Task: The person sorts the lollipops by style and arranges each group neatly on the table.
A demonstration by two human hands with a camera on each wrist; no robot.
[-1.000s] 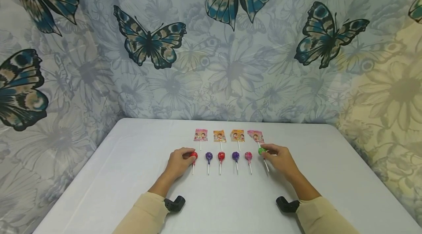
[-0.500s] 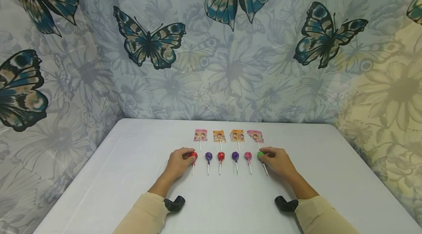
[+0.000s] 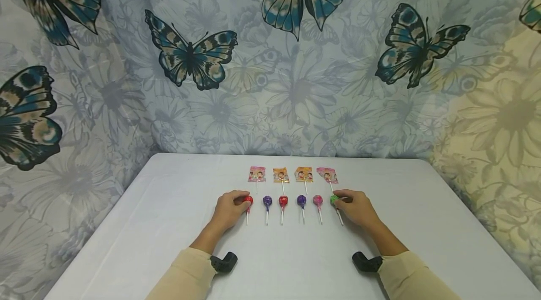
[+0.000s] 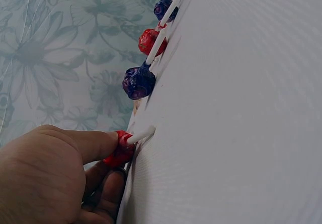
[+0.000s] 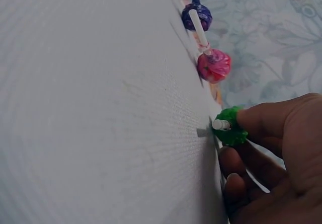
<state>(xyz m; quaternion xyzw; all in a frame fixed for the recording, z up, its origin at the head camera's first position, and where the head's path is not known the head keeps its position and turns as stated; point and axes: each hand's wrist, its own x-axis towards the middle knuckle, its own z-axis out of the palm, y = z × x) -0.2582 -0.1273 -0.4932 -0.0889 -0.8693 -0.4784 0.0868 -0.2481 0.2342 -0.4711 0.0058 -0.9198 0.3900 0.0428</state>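
At the left end of a row of lollipops, my left hand (image 3: 229,208) pinches a red lollipop (image 4: 119,151) by its wrapped head, thumb on the near side. At the row's right end, my right hand (image 3: 356,206) pinches a green lollipop (image 5: 231,127) by its head; its stick slants toward me. Between the hands lie a purple lollipop (image 3: 267,201), another red lollipop (image 3: 283,201), a second purple lollipop (image 3: 301,201) and a pink lollipop (image 3: 318,200), heads away from me and sticks toward me.
Behind them is a row of flat-wrapped lollipops: a pink packet (image 3: 257,174), an orange packet (image 3: 281,175), another orange packet (image 3: 304,174) and a tilted pink packet (image 3: 327,175). All lie on a white table (image 3: 291,262) against a butterfly-patterned wall covering (image 3: 296,93).
My right hand has shifted slightly left with the green lollipop, bringing it nearer the pink one, and then stayed there. The left hand keeps its place on the red lollipop.
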